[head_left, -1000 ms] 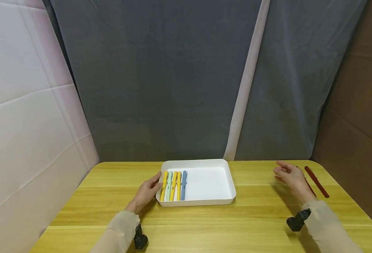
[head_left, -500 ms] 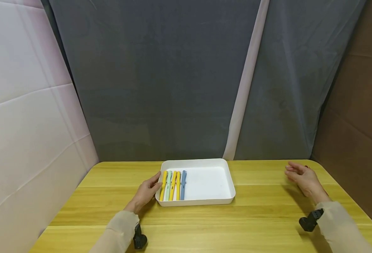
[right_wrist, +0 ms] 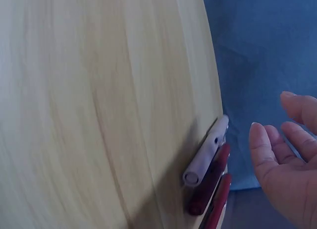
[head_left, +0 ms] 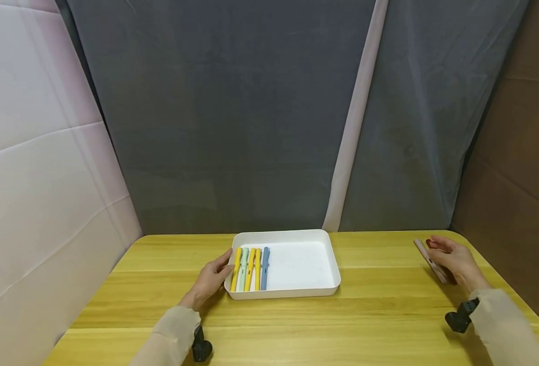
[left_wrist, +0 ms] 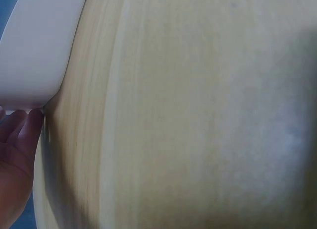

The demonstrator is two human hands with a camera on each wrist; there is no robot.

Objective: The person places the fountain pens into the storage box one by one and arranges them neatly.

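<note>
My left hand [head_left: 211, 279] touches the left wall of a white tray [head_left: 297, 292], thumb and fingers at its rim. In the left wrist view, the fingertips meet the tray's corner. Several capped pens stand side by side at the tray's left end: yellow pens [head_left: 250, 269], a mint green pen [head_left: 244, 269] and a blue pen [head_left: 265, 268]. At the far right, my right hand [head_left: 457, 262] hovers beside a pale pinkish pen [head_left: 427, 258], its fingers relaxed and holding nothing. Two dark red pens [right_wrist: 210, 182] lie next to the pale one.
The wooden table [head_left: 370, 315] reaches a grey curtain [head_left: 251, 127] at the back. A white cloth panel [head_left: 45, 178] rises on the left and a brown panel [head_left: 521, 152] on the right. The right-hand pens lie near the table's right edge.
My right hand has moved to the right, over the red pens, which are now mostly hidden in the head view. The pale pen has come into sight left of it. My left hand has stayed.
</note>
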